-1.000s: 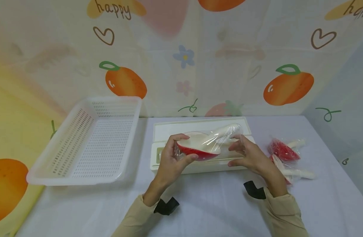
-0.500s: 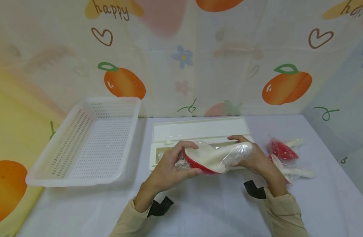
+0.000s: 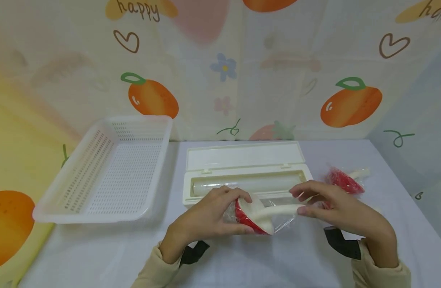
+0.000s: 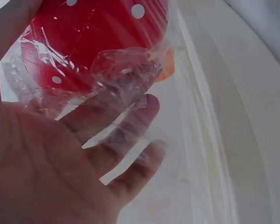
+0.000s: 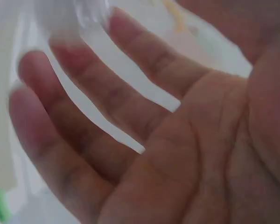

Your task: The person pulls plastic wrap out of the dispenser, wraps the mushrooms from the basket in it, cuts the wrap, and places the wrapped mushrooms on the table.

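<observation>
Left hand gripped film-wrapped red scoop by its bowl, just above table. Right hand pinched scoop's white handle end, fingers loosely curled. Behind: open wrap box; wrapped scoops right; basket left.

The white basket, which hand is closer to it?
The left hand. It holds the wrapped red scoop just to the right of the basket, with bare table between. The right hand is farther right, at the scoop's handle.
</observation>
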A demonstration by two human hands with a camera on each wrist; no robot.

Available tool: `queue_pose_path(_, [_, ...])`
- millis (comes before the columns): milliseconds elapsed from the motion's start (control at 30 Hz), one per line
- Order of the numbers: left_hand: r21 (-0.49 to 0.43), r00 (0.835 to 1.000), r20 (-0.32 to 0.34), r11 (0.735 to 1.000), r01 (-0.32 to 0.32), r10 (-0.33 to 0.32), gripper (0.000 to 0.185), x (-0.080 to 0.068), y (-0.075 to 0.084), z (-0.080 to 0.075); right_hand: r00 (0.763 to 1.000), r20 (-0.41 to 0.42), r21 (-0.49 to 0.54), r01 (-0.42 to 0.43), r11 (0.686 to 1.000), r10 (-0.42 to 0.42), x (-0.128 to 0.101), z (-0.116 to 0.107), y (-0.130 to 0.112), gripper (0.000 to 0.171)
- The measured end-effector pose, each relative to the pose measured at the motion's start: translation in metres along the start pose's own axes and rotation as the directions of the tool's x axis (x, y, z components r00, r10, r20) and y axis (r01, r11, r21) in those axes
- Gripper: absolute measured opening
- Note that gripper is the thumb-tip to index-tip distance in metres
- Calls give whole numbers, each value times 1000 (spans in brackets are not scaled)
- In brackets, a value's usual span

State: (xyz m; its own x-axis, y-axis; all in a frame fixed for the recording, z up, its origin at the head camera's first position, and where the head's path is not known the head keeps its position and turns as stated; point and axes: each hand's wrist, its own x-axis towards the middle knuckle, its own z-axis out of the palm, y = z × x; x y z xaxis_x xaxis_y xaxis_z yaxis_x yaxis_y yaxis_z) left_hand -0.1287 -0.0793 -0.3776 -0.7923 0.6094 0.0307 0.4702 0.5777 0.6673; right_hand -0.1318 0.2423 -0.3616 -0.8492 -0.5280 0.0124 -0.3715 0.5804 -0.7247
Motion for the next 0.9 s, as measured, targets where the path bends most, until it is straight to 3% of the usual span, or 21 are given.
queue_pose_path(133, [24,998,59,999,33,-35,53,-2,0,4,994,110,0,9,1000,-9,1,16,-3,43])
queue_pose_path(233, [24,995,100,1000,3,-5,53,-4,-3,11,991,131,-1,16,1000,-16,-1,27,0,40])
queue_pose_path(367, [26,989,79,992,-126,123,50,-6,-9,23,989,144,27,20,999,-23,-2,38,9,32])
queue_pose_path(467, [50,967,34,966,-252,251,47,-8,-16,29,989,148,32,22,999,-26,-2,46,17,30])
queue_pose_path(567, [57,947,29,945,-321,320,47,-12,-22,33,990,127,28,58,998,-61,-1,55,25,30])
queue_pose_path(633, [35,947,56,948,-318,315,48,-13,-26,34,989,108,36,93,995,-96,0,60,30,30])
queue_pose_path(800, [-65,971,155,983,-172,180,71,-14,-33,33,990,110,83,84,993,-93,5,68,36,29])
queue_pose_path(900, [-78,982,138,989,-122,132,82,-11,-37,36,990,125,98,45,994,-57,9,72,39,30])
